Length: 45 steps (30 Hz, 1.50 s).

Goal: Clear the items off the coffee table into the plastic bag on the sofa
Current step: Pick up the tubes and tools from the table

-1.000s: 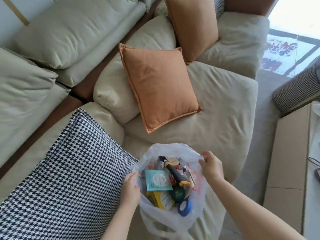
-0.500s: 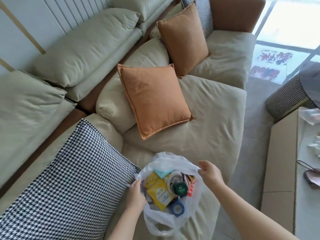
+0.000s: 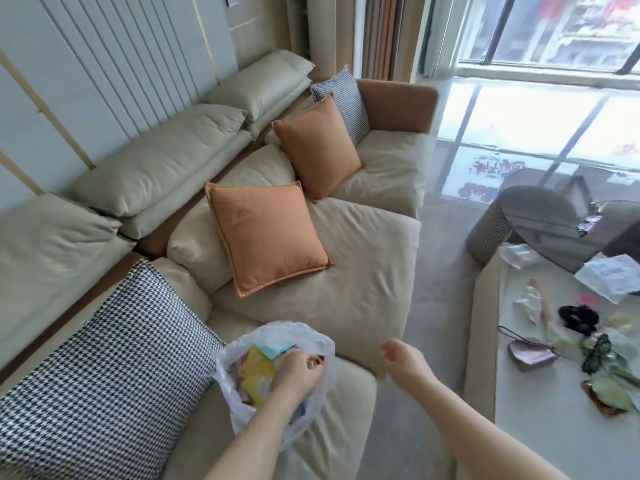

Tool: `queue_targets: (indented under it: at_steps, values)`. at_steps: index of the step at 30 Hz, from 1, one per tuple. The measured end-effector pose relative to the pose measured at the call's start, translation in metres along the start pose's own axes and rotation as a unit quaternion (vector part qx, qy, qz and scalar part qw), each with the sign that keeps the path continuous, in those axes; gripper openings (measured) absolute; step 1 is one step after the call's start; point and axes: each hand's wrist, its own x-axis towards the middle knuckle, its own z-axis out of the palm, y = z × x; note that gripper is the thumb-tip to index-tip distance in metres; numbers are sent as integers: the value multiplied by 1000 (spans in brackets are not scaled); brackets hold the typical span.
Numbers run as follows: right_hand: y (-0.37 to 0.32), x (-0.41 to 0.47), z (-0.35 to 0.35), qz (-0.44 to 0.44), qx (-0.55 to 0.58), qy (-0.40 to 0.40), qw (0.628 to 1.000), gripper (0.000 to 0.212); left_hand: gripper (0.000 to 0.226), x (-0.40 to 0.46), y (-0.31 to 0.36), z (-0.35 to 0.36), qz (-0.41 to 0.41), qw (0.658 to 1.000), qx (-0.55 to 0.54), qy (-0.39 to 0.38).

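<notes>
A white plastic bag (image 3: 322,344) sits on the beige sofa (image 3: 349,296), with yellow and teal packets inside. My left hand (image 3: 298,374) lies across the bag's mouth, fingers curled at its right rim. My right hand (image 3: 403,356) hovers just right of the bag, empty, with its fingers loosely apart. On the right, the white coffee table (image 3: 540,431) holds a pink pouch (image 3: 530,353), crumpled paper (image 3: 530,303), a black item (image 3: 576,318), black sunglasses (image 3: 595,351), green leafy pieces (image 3: 611,394) and a clear packet (image 3: 609,277).
A houndstooth cushion (image 3: 114,368) lies left of the bag, and two orange cushions (image 3: 263,237) lie farther back. A strip of grey floor (image 3: 443,289) separates sofa and table. A dark round chair (image 3: 540,220) stands beyond the table.
My right hand has let go of the bag's rim and drawn off to the right. My left hand has moved across the bag's mouth. The view has lifted, showing the coffee table.
</notes>
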Motion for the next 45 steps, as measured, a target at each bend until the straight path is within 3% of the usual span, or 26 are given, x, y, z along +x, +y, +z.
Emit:
queue_targets:
  at_steps: [5, 12, 23, 36, 45]
  values:
    - [52, -46, -69, -7, -32, 36, 999, 29, 37, -37, 85, 48, 71, 996, 55, -29]
    - [153, -101, -141, 44, -34, 121, 991, 31, 34, -78, 175, 129, 156, 974, 146, -77]
    - [310, -173, -197, 194, 62, 206, 957, 28, 28, -118, 276, 258, 285, 901, 281, -165]
    - [405, -118, -229, 379, 187, 260, 868, 26, 31, -42, 411, 378, 407, 763, 417, -279]
    - [466, -50, -226, 459, 284, 295, 788, 21, 28, 35, 462, 471, 419, 721, 443, -329]
